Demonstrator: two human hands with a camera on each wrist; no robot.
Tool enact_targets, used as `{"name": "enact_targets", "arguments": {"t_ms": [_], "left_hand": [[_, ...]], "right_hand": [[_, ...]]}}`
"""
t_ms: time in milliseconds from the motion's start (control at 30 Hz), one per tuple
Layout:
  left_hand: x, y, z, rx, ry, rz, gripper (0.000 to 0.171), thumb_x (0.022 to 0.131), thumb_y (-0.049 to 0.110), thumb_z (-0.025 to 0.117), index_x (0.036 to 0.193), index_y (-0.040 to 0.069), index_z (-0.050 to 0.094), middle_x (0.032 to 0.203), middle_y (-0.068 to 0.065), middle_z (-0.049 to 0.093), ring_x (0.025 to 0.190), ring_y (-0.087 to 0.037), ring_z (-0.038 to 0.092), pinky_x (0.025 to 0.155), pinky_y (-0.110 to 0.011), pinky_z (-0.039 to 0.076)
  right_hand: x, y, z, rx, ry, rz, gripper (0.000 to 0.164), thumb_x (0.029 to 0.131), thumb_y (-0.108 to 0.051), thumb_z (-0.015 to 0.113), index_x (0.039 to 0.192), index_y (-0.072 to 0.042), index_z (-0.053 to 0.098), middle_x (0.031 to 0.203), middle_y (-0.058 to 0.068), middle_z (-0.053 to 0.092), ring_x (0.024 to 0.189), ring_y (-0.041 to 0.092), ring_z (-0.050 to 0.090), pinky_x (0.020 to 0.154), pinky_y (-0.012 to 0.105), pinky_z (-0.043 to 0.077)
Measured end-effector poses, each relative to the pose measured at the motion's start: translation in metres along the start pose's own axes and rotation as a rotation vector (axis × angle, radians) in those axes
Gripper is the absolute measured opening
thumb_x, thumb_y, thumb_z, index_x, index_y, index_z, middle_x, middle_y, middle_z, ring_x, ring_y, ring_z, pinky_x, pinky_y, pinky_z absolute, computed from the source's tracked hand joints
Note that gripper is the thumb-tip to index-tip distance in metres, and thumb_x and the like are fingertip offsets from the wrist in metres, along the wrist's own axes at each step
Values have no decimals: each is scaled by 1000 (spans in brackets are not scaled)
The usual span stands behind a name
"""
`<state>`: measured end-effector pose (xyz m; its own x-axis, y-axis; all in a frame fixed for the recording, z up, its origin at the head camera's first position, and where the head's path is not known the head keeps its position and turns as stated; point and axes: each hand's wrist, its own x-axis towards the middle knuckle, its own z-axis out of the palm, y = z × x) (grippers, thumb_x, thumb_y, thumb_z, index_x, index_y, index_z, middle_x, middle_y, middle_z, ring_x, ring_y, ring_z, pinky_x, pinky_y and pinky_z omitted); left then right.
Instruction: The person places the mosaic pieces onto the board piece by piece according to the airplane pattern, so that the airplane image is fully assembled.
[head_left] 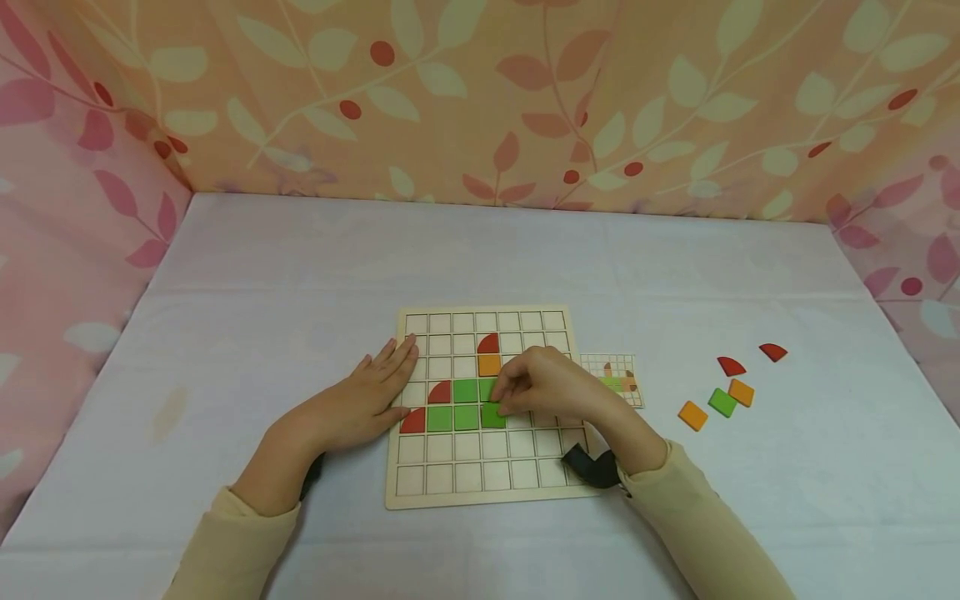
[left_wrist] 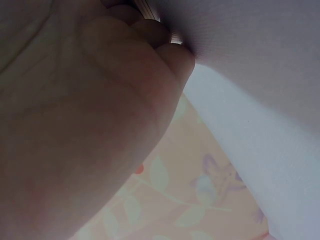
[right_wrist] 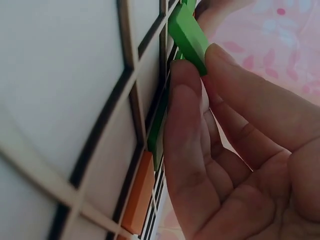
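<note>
A wooden grid board (head_left: 480, 475) lies on the white cloth. My left hand (head_left: 360, 404) rests with extended fingers on its left edge; the left wrist view shows mostly the underside of that hand (left_wrist: 100, 115). My right hand (head_left: 551, 383) pinches a green square tile (right_wrist: 187, 37) between thumb and finger, tilted against the grid in the right wrist view. From the head this green tile (head_left: 493, 416) is at the right end of the lower row. Beside it sit several green tiles (head_left: 466, 390), red quarter-circle tiles (head_left: 413, 422) and one orange square tile (head_left: 490, 365).
A small pattern card (head_left: 633, 367) lies at the board's right edge, partly behind my right hand. Farther right are loose red quarter-circles (head_left: 731, 366), orange squares (head_left: 693, 415) and a green square (head_left: 722, 402). Patterned fabric walls (head_left: 450, 100) surround the table.
</note>
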<state>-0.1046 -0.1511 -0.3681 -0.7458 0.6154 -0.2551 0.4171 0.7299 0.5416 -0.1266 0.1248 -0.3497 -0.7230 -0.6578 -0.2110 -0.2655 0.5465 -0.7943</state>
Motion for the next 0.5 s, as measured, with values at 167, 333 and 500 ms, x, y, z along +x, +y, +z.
{"name": "enact_targets", "arguments": {"t_ms": [167, 333, 500], "left_hand": [[0, 0, 0, 5, -5, -5, 71, 97, 19, 51, 149, -3, 8, 157, -14, -3, 143, -33, -4, 112, -55, 6], [0, 1, -1, 5, -11, -8, 71, 97, 19, 51, 149, -3, 8, 157, -14, -3, 143, -33, -4, 112, -55, 6], [0, 2, -1, 3, -8, -4, 71, 97, 19, 51, 149, -3, 8, 157, -14, -2, 143, -34, -4, 112, -56, 6]], "right_hand": [[0, 0, 0, -9, 6, 3, 7, 78, 1, 73, 83, -3, 72, 76, -2, 69, 67, 7, 62, 65, 23, 52], [-1, -1, 0, -14, 7, 12, 7, 78, 1, 73, 82, -4, 72, 76, -3, 69, 67, 6, 61, 65, 23, 52], [-1, -2, 0, -7, 2, 12, 8, 77, 1, 74, 83, -4, 72, 77, -4, 68, 69, 6, 61, 67, 23, 53]]}}
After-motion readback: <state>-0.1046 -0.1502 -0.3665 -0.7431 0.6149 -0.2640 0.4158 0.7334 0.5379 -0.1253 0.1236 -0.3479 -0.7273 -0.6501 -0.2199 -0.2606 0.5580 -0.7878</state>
